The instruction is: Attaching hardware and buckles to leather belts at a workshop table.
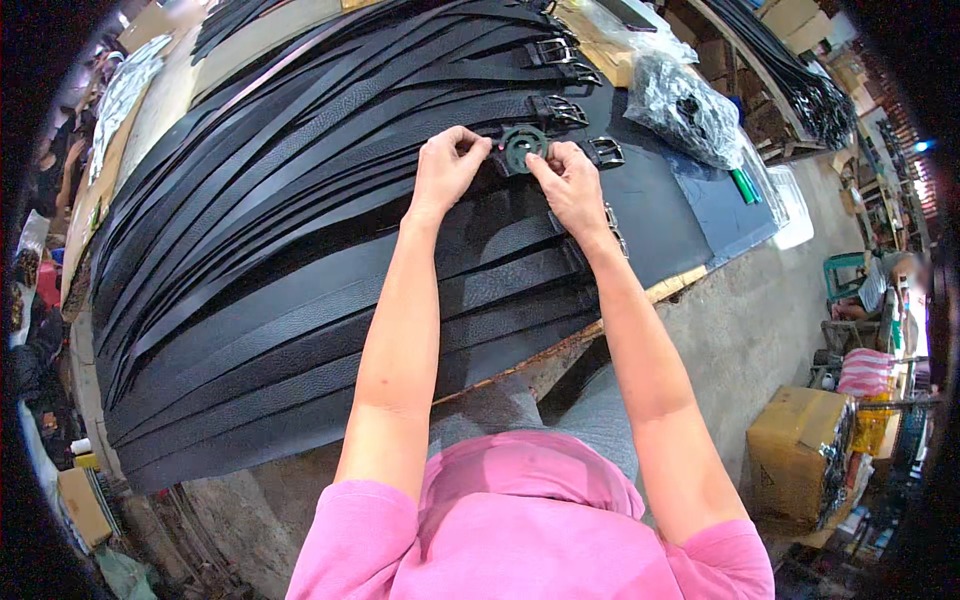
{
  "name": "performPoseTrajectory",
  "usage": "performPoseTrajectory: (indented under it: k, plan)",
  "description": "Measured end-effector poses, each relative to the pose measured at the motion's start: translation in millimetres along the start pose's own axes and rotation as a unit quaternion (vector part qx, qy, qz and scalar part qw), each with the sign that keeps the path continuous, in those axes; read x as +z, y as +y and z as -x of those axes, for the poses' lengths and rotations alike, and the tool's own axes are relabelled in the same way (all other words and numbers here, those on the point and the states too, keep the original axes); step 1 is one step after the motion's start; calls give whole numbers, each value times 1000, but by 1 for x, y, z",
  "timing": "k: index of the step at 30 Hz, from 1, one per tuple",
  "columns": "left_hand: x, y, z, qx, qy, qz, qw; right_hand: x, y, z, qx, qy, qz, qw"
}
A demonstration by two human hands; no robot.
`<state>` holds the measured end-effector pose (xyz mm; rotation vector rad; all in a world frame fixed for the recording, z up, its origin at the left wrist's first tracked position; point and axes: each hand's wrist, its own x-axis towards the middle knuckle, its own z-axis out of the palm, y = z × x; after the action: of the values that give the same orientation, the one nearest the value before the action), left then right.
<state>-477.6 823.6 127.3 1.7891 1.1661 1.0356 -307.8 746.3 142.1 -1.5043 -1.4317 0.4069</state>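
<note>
Many black leather belts (300, 130) lie fanned out side by side, with metal buckles (566, 112) at their right ends. A dark green ring-shaped thing (514, 150), perhaps a roll of tape, lies over the strap ends near the buckles. My right hand (572, 190) pinches its right lower rim between thumb and fingers. Just left of the ring, my left hand (448, 170) is closed in a pinch at a strap's edge. What sits between its fingertips is too small to make out.
A clear plastic bag (685, 108) sits at the table's far right, with a green cylindrical object (745, 187) nearby. More black straps (780, 65) hang on another table behind. A cardboard box (800, 455) stands on the floor at right. Other people are at the far left and right.
</note>
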Motion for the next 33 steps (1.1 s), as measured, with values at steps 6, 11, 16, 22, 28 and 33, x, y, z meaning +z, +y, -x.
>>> performPoseTrajectory:
  k: [6,11,16,22,28,33]
  plan:
    - [1,-3,-1,10,2,13,1000,-3,-2,0,-10,-15,50,999]
    - [1,-2,-1,18,6,4,1000,-3,-3,1,-22,-17,47,999]
    - [1,1,0,12,5,-13,1000,0,0,1,-30,-13,22,999]
    - [-1,-1,-1,9,25,6,1000,-2,0,1,-40,0,39,998]
    - [5,18,7,202,-1,-101,974,-1,19,-7,92,90,-124,984]
    - [21,24,16,234,-39,-104,966,-21,11,-11,69,96,-65,991]
